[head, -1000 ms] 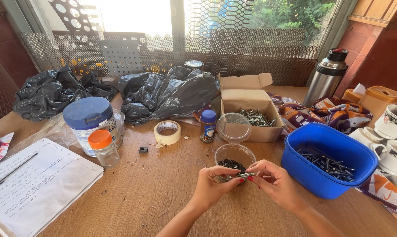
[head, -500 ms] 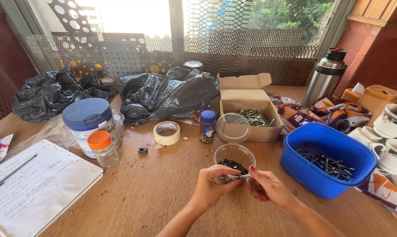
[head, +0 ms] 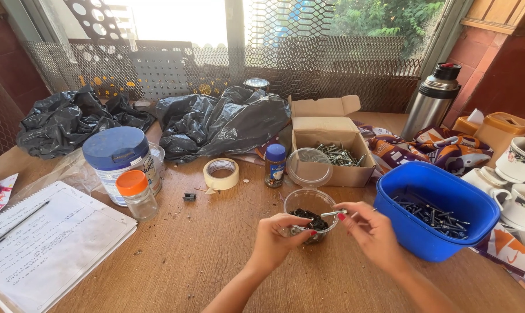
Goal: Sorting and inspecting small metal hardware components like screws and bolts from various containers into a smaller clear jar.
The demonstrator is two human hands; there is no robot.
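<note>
Head view: left hand [head: 277, 240] steadies a clear plastic cup [head: 310, 207] of dark nuts on the counter [head: 187, 261]; right hand [head: 371, 232] fingers pinch a small bolt [head: 333, 214] (stiff, light, probably slippery) above the cup, best gripped by its shank.

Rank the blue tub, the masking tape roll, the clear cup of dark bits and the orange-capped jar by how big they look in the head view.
1. blue tub
2. clear cup of dark bits and orange-capped jar: look alike, unranked
3. masking tape roll
</note>
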